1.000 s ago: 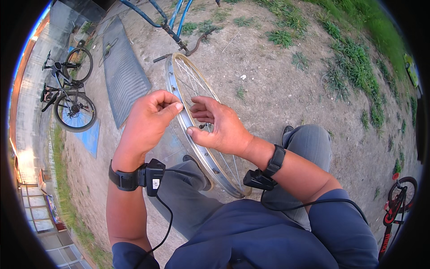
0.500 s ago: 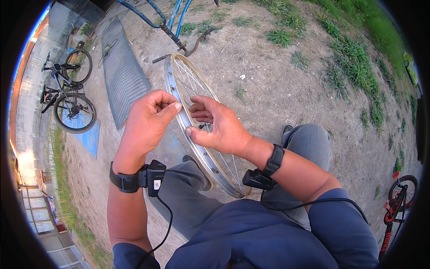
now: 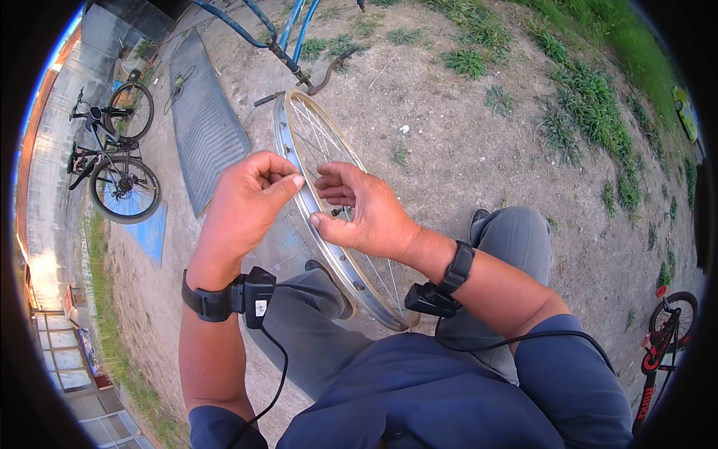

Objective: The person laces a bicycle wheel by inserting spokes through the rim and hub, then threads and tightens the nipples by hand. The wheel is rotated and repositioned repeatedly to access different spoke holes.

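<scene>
A bare bicycle wheel rim point(image 3: 341, 260) with no tyre stands tilted between my legs. Thin spokes point(image 3: 318, 129) cross its inside, and several small dark fittings sit along the outer channel. At the rim's left side my left hand point(image 3: 254, 198) is closed in a pinch, thumb against forefinger; whatever it may hold is too small to make out. My right hand point(image 3: 366, 209) curls round the rim from the right. Its thumb rests on the outer face while the bent fingers are on the spoke side. Part of the hub lies hidden behind this hand.
Beyond the wheel stands a blue bicycle frame point(image 3: 288, 37) with handlebars. A ridged grey sheet point(image 3: 209, 127) lies at the left, near a parked bicycle point(image 3: 116, 153) and a blue panel point(image 3: 152, 232). A small red bicycle point(image 3: 662, 337) is at the right. Weeds point(image 3: 583, 120) grow at the upper right.
Hardly anything differs. My left hand has shifted very slightly at the rim; the right hand and the wheel stay in place.
</scene>
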Demonstrator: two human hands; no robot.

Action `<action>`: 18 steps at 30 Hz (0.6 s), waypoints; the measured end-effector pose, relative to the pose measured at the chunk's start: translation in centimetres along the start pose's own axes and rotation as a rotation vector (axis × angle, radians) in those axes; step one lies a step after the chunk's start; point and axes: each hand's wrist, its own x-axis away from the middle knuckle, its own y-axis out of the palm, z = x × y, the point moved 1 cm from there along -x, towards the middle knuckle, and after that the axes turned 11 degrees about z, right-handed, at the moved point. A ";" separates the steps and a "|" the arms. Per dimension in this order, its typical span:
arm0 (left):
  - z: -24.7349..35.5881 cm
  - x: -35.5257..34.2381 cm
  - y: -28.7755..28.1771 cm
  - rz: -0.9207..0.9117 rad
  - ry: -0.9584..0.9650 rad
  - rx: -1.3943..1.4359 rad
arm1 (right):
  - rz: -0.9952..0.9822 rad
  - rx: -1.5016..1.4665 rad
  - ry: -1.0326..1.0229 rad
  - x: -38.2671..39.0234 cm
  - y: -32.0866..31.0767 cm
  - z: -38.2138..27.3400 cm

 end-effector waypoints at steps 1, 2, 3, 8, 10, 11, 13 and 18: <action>0.0 -0.1 -0.1 -0.014 0.012 0.010 | -0.001 0.010 -0.005 0.0 0.0 0.0; 0.0 -0.1 -0.2 -0.021 0.009 -0.003 | -0.002 0.022 -0.003 0.0 0.0 -0.1; 0.1 -0.2 -0.3 -0.029 0.009 -0.006 | -0.003 0.033 -0.003 0.0 0.0 -0.1; 0.3 -0.3 -0.5 -0.057 0.008 -0.053 | 0.001 0.045 0.003 0.0 -0.1 -0.4; 0.4 -0.2 -0.5 -0.061 0.024 -0.067 | 0.002 0.050 0.002 0.0 -0.1 -0.5; 0.4 -0.2 -0.5 -0.056 0.031 -0.089 | 0.000 0.053 0.004 0.0 -0.1 -0.5; 0.4 -0.2 -0.5 -0.052 0.062 -0.107 | -0.002 0.052 0.007 0.0 -0.2 -0.5; 0.6 -0.4 -0.4 -0.037 0.130 -0.180 | 0.041 0.037 -0.007 0.0 0.0 -0.3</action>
